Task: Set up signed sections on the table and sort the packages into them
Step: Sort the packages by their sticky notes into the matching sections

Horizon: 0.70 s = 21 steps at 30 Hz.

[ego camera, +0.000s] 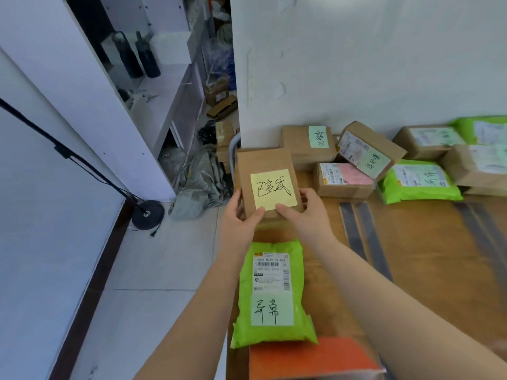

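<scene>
Both hands hold a brown cardboard box [263, 163] above the left end of the wooden table [428, 259]. A yellow sticky note [273, 189] with handwriting is on its top. My left hand [241, 215] grips the box's near left corner, thumb on the note's edge. My right hand [304, 212] grips the near right corner, thumb also on the note. A green mailer bag [271, 292] with a shipping label and a handwritten pale note lies on the table just below the hands.
Several brown boxes [307, 146] and green mailer bags [419, 182], some with handwritten notes, are piled along the wall at the table's back. An orange box [310, 357] sits at the near edge. Left of the table are a tiled floor, a lamp stand [148, 213] and white shelving [164, 86].
</scene>
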Tool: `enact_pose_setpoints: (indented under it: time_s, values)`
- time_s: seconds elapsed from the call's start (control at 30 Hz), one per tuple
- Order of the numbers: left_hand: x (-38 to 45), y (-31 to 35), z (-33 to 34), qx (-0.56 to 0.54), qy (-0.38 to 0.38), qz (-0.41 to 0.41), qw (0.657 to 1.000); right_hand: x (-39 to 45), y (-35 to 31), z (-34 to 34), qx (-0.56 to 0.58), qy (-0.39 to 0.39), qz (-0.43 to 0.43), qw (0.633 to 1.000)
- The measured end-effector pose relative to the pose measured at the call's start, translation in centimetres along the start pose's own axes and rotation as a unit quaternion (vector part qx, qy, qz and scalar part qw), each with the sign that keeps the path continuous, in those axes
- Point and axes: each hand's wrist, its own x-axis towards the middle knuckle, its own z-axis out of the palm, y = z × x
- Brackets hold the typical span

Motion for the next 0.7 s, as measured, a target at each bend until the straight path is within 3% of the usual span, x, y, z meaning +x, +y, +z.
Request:
enact_pose_setpoints:
  time_s: [0.33, 0.7]
  values:
    - [-11.7, 6.2, 4.8, -0.008, -0.088, 0.132, 0.987, -11.8, -2.5, -11.1, 0.168, 0.095, -0.080, 0.978]
    - [-28.1, 5.0, 14.0, -0.010, -0.136, 0.144, 0.980, -26.5, 3.4, -25.0, 0.188, 0.142, -0.088, 0.968]
